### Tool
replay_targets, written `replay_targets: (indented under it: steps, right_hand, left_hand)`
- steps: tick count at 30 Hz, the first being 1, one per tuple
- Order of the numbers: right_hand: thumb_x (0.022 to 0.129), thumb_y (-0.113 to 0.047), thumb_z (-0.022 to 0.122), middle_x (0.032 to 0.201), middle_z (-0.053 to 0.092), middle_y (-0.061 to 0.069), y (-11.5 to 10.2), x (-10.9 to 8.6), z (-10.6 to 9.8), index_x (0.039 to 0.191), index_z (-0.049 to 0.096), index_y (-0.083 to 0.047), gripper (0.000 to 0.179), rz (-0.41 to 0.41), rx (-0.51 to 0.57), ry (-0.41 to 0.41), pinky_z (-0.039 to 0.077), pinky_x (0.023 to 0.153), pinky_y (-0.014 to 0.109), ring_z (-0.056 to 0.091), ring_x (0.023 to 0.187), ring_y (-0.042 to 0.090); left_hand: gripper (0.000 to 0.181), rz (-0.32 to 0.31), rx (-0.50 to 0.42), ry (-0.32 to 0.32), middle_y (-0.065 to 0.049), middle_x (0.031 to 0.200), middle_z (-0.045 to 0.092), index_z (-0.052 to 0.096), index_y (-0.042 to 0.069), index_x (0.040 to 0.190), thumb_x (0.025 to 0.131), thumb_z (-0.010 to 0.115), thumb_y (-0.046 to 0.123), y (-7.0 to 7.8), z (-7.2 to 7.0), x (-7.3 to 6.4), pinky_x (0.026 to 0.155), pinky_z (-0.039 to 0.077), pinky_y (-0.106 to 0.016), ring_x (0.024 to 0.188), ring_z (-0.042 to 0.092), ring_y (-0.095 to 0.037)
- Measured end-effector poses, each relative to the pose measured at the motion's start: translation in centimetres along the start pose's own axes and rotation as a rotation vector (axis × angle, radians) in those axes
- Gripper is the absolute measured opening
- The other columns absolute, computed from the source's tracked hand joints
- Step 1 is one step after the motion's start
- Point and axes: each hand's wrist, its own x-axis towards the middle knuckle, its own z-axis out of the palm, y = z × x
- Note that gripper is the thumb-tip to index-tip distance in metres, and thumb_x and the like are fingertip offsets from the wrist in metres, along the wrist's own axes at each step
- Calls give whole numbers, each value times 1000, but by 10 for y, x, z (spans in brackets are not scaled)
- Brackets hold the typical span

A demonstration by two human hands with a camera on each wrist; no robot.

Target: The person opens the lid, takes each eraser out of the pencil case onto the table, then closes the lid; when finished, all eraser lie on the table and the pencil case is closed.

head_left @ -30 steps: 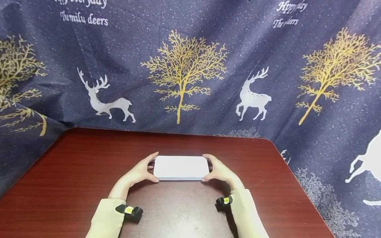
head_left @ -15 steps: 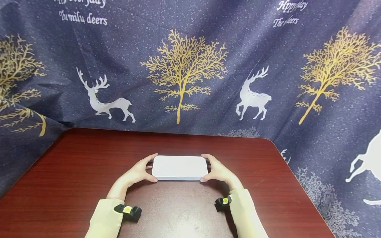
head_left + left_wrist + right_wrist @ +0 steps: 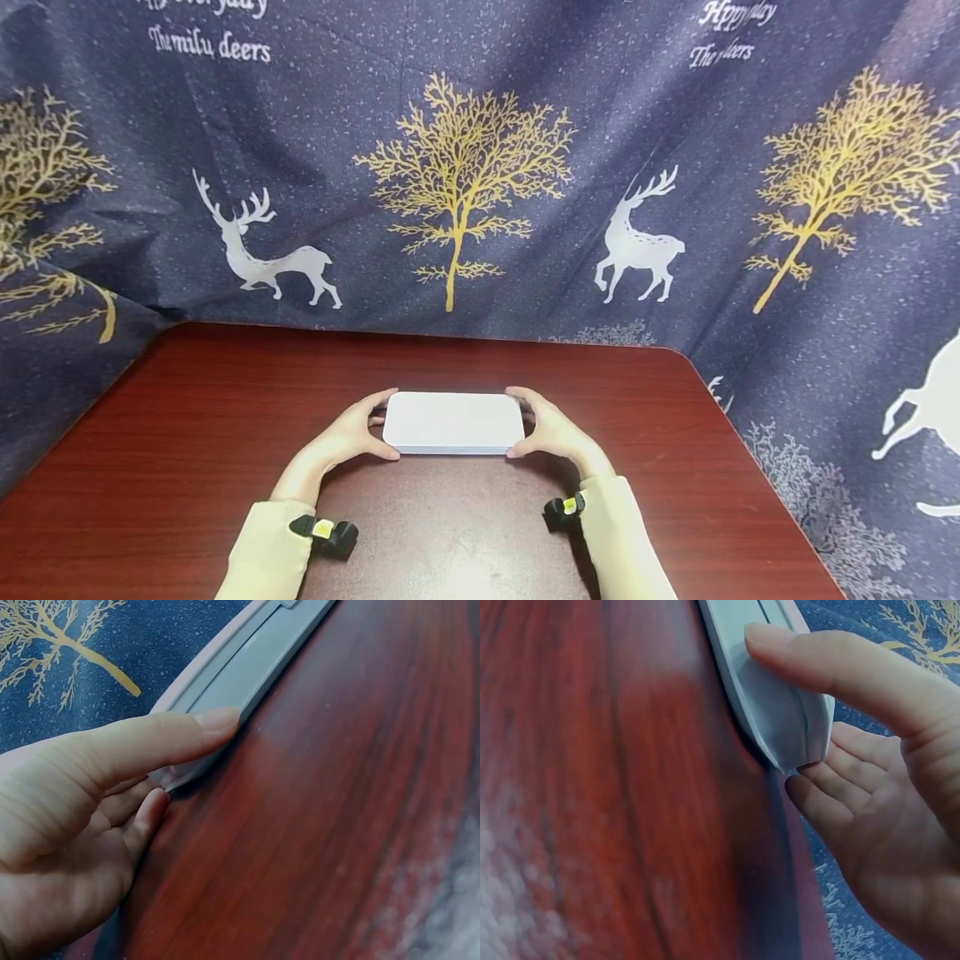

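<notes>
A flat white case with rounded corners lies lengthwise across the table in the head view. My left hand grips its left end and my right hand its right end. In the left wrist view, the thumb of the left hand presses the near side of the case, with the other fingers curled at its end. A seam runs along that side, with a small notch. The right wrist view has the right hand holding the case likewise, thumb on the near side. The underside is hidden.
The dark red wood-grain table has rounded far corners and a bright glare near its front. Behind it hangs a dark blue cloth printed with deer and trees. Black camera mounts are strapped at both wrists.
Both hands and the case have shifted very slightly to the left since a second ago. The grip at both ends has stayed the same, and the last half second shows almost no movement.
</notes>
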Motion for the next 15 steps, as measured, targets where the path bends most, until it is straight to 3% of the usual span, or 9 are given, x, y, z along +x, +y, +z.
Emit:
replay_targets:
  steps: [10, 15]
  right_hand:
    - [61, -5, 89, 147, 43, 26, 3, 1, -1, 144, 38, 5, 98, 1, 41, -1, 37, 114, 50, 43, 135, 44]
    - [60, -5, 90, 145, 46, 25, 1, 0, 0, 142, 41, 5, 96, -2, 23, 14, 37, 115, 51, 45, 134, 43]
  left_hand:
    - [105, 17, -1, 4, -33, 139, 44, 32, -10, 145, 58, 89, 0, 1, 1, -1, 103, 50, -49, 119, 55, -46]
    - [103, 65, 24, 18, -33, 132, 46, 36, -11, 142, 57, 91, 6, 2, 0, -3, 98, 54, -43, 114, 58, -43]
